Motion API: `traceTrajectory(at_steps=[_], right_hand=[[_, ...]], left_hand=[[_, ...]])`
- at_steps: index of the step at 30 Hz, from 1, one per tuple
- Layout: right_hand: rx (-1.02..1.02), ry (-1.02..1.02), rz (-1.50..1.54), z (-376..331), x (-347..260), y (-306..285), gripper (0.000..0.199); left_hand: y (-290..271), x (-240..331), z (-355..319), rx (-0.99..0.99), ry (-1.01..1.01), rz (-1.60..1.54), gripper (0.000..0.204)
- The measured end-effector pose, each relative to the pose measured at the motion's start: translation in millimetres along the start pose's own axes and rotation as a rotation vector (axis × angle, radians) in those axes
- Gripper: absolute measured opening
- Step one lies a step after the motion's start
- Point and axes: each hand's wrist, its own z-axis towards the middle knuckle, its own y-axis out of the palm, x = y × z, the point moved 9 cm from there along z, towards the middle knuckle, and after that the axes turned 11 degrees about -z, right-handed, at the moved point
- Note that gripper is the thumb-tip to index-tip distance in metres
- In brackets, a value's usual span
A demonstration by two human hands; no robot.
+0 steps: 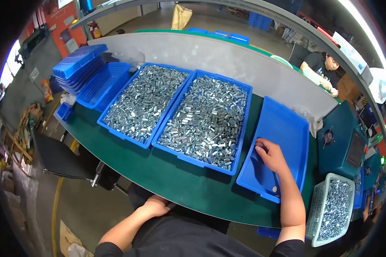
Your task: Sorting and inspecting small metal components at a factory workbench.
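A black top is showing at the lower edge, its soft, dark cloth creasing lightly. The left sleeve and the right sleeve are matching it in black and ending short. The left forearm and the right forearm are emerging bare; the left grip and the right grip are likewise showing bare.

Metal parts glossy; trays smooth plastic.

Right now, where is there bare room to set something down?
Bare: the green table strip between the filled trays and near edge; most of the right tray, beyond the right hand. A few parts lie toward its near end. Crowded: filled trays, stacked baskets.
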Motion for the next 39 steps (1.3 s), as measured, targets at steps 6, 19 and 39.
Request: traceTrajectory(at_steps=[6,19,39], right_hand=[[0.101,0.014,0.042,0,-5,-4,0.030],[0.311,-0.066,-0.119,10,-63,-22,0.034],[-0.136,0.146,0.088,82,-114,69,0.009]], left_hand=[[-61,105,-45,0.090,0.274,-0.301,0.028],[-242,176,111,0.323,0.649,-0.118,0.013],[-221,151,194,0.280,0.636,0.078,0.026]])
